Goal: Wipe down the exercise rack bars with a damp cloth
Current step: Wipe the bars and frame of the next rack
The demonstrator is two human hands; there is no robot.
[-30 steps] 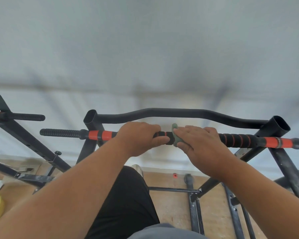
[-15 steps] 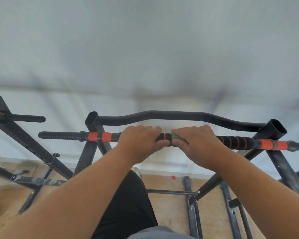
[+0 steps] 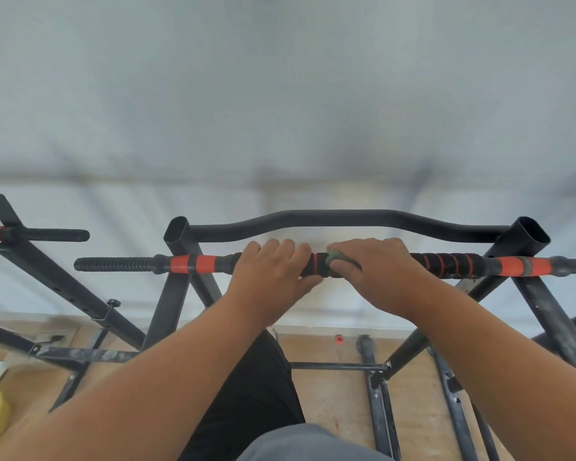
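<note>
Head view: a padded grip bar (image 3: 193, 264) of the exercise rack (image 3: 529, 237) runs left to right. Left hand (image 3: 273, 274) curls around its middle. Just beside it, right hand (image 3: 379, 277) presses a green cloth (image 3: 338, 256) onto the bar; unwiped padding extends toward the right upright.

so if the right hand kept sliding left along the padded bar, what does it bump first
Most likely the left hand, which grips the same padded bar just beyond the cloth under the right hand. Only a short stretch of grip separates them.
</note>
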